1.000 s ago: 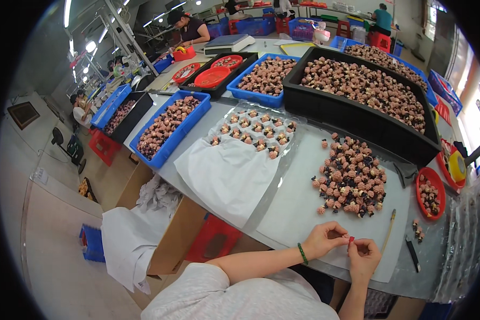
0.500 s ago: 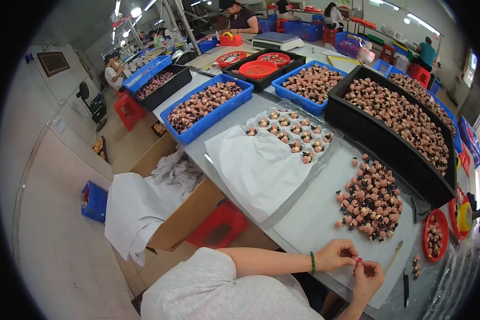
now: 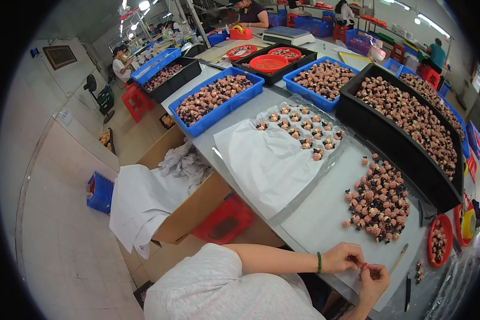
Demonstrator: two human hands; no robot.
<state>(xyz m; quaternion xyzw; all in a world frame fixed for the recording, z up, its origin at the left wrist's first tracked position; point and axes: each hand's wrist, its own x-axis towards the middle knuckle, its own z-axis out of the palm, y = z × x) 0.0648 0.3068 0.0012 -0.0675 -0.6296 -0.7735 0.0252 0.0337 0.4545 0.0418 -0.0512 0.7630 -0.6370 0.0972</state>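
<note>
My left hand (image 3: 343,258), with a green bead bracelet at the wrist, pinches a tiny red piece (image 3: 364,265) together with my right hand (image 3: 375,280). The fingertips of both hands meet around it and partly cover it, so its kind does not show. Both hands are over a white sheet (image 3: 309,224) at the table's near edge. Just beyond them lies a loose heap of small pink knobbly pieces (image 3: 380,200) with dark and cream parts. To the right of the hands rest a thin yellowish brush-like tool (image 3: 399,258) and a black slim tool (image 3: 408,293).
A moulded clear tray (image 3: 310,126) holds several similar pieces, partly under white paper (image 3: 272,170). Filled bins stand behind: a long black one (image 3: 394,141) and blue ones (image 3: 226,110). At right is a red bowl (image 3: 431,250); at left, a cardboard box (image 3: 192,210). Other people sit farther back.
The whole view has shifted slightly, moving the scene to the right. My hands stay together at the red piece, with less of it showing between the fingertips now.
</note>
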